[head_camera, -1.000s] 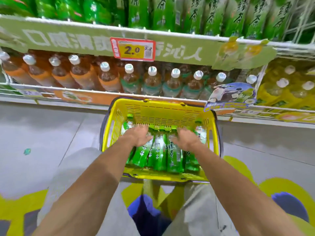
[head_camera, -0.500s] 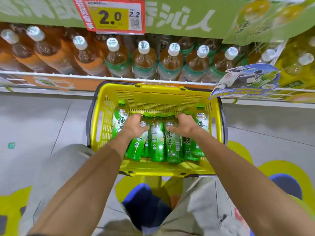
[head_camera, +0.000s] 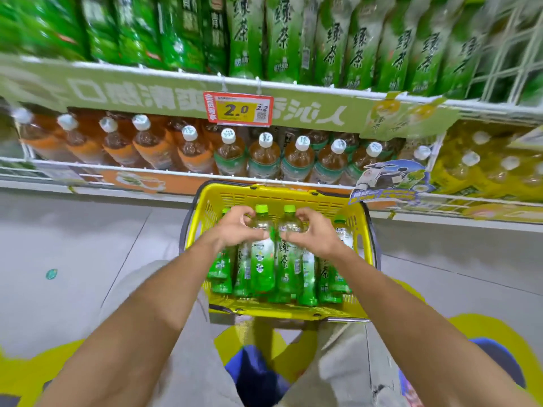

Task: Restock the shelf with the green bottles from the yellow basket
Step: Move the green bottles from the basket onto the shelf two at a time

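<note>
A yellow basket (head_camera: 282,311) stands on the floor in front of the shelf, holding several green bottles. My left hand (head_camera: 235,227) grips the neck of one green bottle (head_camera: 261,259). My right hand (head_camera: 316,232) grips the neck of a second green bottle (head_camera: 289,262) beside it. Both bottles are raised a little above the others in the basket. More green bottles (head_camera: 332,277) lie at the basket's right side. The upper shelf (head_camera: 176,92) carries a row of the same green bottles (head_camera: 358,45).
The lower shelf holds brown tea bottles (head_camera: 264,157) with white caps, and yellow bottles (head_camera: 484,168) at the right. A red and yellow price tag (head_camera: 239,108) hangs on the upper shelf edge. My knees and grey floor lie below the basket.
Both hands have closed round the necks of two middle bottles and lifted them upward. The camera has tilted up, bringing the upper shelf of green bottles into view.
</note>
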A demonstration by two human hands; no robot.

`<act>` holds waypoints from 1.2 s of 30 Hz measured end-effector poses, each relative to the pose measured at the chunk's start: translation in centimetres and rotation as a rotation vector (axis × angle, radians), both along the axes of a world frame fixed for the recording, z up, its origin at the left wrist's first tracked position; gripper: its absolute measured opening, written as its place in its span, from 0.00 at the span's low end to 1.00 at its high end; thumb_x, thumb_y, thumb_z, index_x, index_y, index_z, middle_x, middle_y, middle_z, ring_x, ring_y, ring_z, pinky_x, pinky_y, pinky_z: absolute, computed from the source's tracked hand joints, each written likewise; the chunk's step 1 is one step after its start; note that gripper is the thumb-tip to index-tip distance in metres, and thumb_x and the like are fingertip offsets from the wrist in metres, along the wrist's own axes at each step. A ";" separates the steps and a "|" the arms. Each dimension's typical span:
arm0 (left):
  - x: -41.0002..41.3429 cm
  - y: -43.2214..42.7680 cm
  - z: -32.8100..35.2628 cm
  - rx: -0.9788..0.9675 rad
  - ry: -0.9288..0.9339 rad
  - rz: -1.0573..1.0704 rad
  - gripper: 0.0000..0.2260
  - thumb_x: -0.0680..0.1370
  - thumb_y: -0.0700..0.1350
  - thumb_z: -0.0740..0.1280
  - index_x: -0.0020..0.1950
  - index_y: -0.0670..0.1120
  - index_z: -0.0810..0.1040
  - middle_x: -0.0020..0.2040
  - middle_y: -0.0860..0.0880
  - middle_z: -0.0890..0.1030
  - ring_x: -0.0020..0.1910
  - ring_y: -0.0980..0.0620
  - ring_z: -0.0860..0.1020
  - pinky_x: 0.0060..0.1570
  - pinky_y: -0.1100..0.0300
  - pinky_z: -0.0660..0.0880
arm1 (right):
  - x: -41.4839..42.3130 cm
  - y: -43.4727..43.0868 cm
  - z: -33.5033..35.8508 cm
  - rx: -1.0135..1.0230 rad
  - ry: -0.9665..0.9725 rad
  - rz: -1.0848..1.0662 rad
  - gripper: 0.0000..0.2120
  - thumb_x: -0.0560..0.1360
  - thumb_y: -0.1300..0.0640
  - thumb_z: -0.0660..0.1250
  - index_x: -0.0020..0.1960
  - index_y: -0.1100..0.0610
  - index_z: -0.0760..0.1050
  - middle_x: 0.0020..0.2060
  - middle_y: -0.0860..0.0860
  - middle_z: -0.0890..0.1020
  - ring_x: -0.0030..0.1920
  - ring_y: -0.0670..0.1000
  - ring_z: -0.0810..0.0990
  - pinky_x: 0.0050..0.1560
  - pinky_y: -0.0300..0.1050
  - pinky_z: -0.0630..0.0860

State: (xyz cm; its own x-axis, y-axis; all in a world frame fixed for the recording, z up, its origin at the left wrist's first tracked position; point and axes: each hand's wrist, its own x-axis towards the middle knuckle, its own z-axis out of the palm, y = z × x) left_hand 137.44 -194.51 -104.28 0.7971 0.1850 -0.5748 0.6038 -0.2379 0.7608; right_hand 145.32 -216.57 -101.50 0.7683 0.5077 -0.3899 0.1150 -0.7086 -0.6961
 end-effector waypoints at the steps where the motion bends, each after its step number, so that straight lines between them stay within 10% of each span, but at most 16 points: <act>1: 0.2 0.4 1.6 -0.009 -0.037 0.017 0.40 0.67 0.48 0.83 0.74 0.41 0.70 0.68 0.42 0.74 0.65 0.49 0.73 0.66 0.51 0.73 | 0.1 0.1 1.4 0.043 -0.015 -0.013 0.37 0.69 0.46 0.80 0.71 0.60 0.71 0.64 0.52 0.77 0.60 0.51 0.76 0.56 0.40 0.73; 5: 0.9 1.3 9.2 -0.026 -0.189 0.085 0.41 0.64 0.49 0.84 0.72 0.41 0.72 0.62 0.45 0.77 0.63 0.50 0.75 0.66 0.50 0.75 | 0.7 0.2 7.8 0.169 -0.130 -0.018 0.31 0.69 0.50 0.81 0.67 0.58 0.74 0.56 0.50 0.78 0.45 0.48 0.76 0.38 0.27 0.71; 9: 1.4 0.9 16.6 -0.035 -0.368 0.161 0.40 0.53 0.57 0.81 0.63 0.47 0.76 0.47 0.49 0.81 0.43 0.54 0.80 0.46 0.57 0.79 | 1.0 0.0 14.8 0.252 -0.308 -0.015 0.32 0.68 0.49 0.81 0.68 0.58 0.75 0.53 0.48 0.77 0.49 0.46 0.74 0.44 0.26 0.67; 20: 6.6 -1.6 36.3 -0.134 -0.796 0.129 0.27 0.63 0.45 0.80 0.62 0.48 0.79 0.55 0.53 0.82 0.52 0.57 0.79 0.46 0.64 0.72 | 4.9 -2.3 33.1 0.481 -0.636 -0.053 0.38 0.71 0.45 0.78 0.75 0.56 0.70 0.70 0.49 0.75 0.70 0.45 0.73 0.72 0.44 0.67; 27: 13.2 -0.7 38.2 -0.200 -0.819 0.155 0.22 0.67 0.42 0.78 0.60 0.45 0.81 0.58 0.44 0.85 0.59 0.46 0.81 0.67 0.47 0.71 | 10.0 -1.0 36.1 0.467 -0.662 -0.119 0.38 0.72 0.48 0.78 0.77 0.57 0.67 0.73 0.52 0.72 0.72 0.47 0.69 0.71 0.40 0.63; 36: 16.7 0.7 34.7 -0.118 -0.794 0.041 0.22 0.70 0.49 0.77 0.64 0.51 0.81 0.54 0.51 0.86 0.45 0.62 0.82 0.53 0.62 0.72 | 14.3 0.6 33.1 0.411 -0.496 -0.120 0.41 0.72 0.42 0.76 0.79 0.51 0.63 0.74 0.47 0.71 0.73 0.47 0.70 0.75 0.53 0.65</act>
State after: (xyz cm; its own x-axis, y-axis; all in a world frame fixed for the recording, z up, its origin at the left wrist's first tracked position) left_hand 154.14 -193.79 -69.59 0.9699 0.1968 0.1436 -0.1218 -0.1188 0.9854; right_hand 159.59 -215.95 -68.43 0.8677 0.4390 0.2333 0.4290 -0.4240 -0.7976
